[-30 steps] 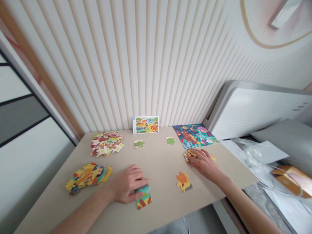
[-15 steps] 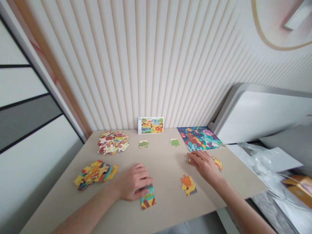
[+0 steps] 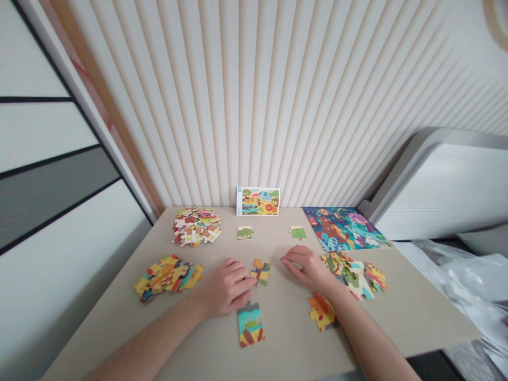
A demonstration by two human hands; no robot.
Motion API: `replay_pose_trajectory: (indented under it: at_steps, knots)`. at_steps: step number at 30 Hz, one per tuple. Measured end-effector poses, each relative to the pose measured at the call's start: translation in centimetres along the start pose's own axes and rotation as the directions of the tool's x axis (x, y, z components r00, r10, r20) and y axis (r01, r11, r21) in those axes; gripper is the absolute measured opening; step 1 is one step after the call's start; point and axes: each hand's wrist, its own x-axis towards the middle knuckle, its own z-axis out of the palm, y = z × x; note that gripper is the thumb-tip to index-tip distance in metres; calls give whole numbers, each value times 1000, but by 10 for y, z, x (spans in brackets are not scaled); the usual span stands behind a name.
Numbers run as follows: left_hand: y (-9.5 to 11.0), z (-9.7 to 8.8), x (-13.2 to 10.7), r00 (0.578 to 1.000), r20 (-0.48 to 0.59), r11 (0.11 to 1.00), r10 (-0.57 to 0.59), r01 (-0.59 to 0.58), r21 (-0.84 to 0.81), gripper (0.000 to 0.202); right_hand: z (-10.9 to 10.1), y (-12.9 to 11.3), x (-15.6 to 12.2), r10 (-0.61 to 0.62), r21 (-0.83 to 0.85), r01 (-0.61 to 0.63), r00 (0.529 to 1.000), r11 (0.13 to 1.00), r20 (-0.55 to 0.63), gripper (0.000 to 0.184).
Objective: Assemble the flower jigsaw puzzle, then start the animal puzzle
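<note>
My left hand (image 3: 226,286) rests on the beige table (image 3: 405,317) with its fingers curled, the fingertips on the edge of a small orange-and-green puzzle piece (image 3: 261,271). Just below that hand lies a joined teal, green and red section (image 3: 251,330). My right hand (image 3: 305,267) lies flat on the table, fingers stretched towards the left and holding nothing. It sits just right of the small piece and beside a spread pile of colourful pieces (image 3: 355,272). An orange-and-yellow section (image 3: 320,312) lies by my right wrist.
Two more piles of pieces lie at the left (image 3: 169,271) and back left (image 3: 196,226). A reference picture card (image 3: 257,201) leans on the ribbed wall. Two single green pieces (image 3: 245,232) (image 3: 297,232) and a finished blue puzzle (image 3: 343,228) lie at the back.
My right hand has come away from the right pile towards the middle, and a small piece now lies there. My left hand has shifted off the teal section to that piece. The camera view turned left.
</note>
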Motion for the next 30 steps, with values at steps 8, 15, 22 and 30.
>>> replay_pose_trajectory:
  at_steps: [8, 15, 22, 30]
  knots:
    - [-4, 5, 1, 992, -1, 988, -128, 127, -88, 22, -51, 59, -40, 584, -302, -595, 800, 745, -134, 35]
    - [-5, 6, 2, 993, 12, 985, -118, 119, -128, 23, -66, 70, -59, 786, -325, -752, 617, 573, -43, 28]
    - [-7, 8, 2, 992, -7, 980, -125, 123, -154, 22, -61, 71, -68, 715, -383, -634, 690, 672, 111, 51]
    - [-7, 5, 4, 994, 7, 980, -108, 107, -168, 22, -51, 63, -57, 633, -273, -587, 764, 762, 125, 48]
